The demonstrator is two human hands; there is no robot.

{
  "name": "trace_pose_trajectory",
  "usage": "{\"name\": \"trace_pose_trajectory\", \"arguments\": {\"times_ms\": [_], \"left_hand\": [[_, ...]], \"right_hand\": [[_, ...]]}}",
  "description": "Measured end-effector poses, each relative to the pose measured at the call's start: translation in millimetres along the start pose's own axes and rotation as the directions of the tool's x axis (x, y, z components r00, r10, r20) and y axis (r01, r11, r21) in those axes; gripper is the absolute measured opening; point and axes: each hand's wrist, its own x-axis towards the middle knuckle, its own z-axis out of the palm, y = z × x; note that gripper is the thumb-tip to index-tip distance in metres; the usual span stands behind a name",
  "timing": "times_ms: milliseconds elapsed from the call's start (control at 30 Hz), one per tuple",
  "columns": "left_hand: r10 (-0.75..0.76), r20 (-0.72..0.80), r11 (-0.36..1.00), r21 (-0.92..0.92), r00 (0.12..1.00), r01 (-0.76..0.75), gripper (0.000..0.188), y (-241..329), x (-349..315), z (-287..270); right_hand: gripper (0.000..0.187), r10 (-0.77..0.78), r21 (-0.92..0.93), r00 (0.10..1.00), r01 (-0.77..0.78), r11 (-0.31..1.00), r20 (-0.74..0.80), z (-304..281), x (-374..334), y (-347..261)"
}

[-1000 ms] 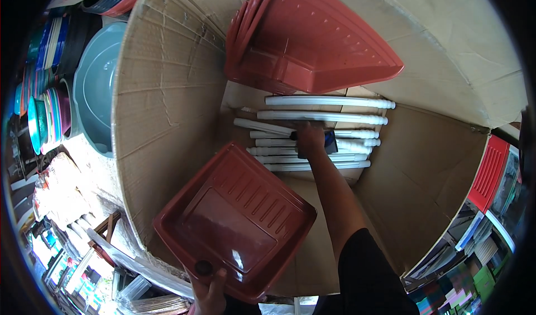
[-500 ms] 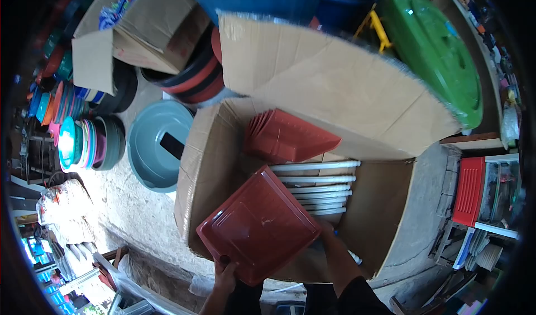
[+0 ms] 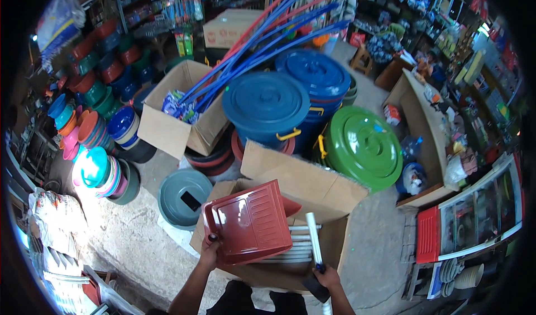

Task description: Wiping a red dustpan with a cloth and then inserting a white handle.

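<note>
Okay, so as far as can be judged, things look only partly done. One dark red tray is held by the left hand, gripped at its near left corner around the dark hole there, with the ribbed side turned up. It's tilted over the left part of the big cardboard box. A white tube is clasped in the right hand near the box's near right side, angled upward, and a dark flat block is seen right at that grip. What the block is can't be made out, and whether it's joined to the tube can't be told either.

So one tray and one tube are in hand, neither one set down yet. Left in the box: a row of white tubes lying side by side on the bottom, plus another red piece poking out from behind the held tray. How many are there can't be counted, since plenty is covered by the tray. Just left of the box, a grey-green basin is seen on the floor with a black slab in it.
</note>
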Motion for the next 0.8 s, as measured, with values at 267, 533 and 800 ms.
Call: {"name": "trace_pose_trajectory", "arguments": {"times_ms": [267,533,800], "left_hand": [[0.165,0.092,0.983,0.065,0.982,-0.172,0.057,85,14,82],[0.269,0.332,0.884,0.289,0.904,-0.369,0.076,104,10,154],[0.258,0.384,0.656,0.604,0.886,-0.453,0.086,108,-29,189]], "right_hand": [[0.049,-0.233,0.170,0.967,0.248,0.954,-0.107,-113,-141,-25],[0.048,-0.436,-0.176,0.892,0.414,0.893,-0.118,-178,-203,-63],[0.055,-0.489,-0.335,0.870,0.443,0.832,-0.065,-185,-213,-62]]}}
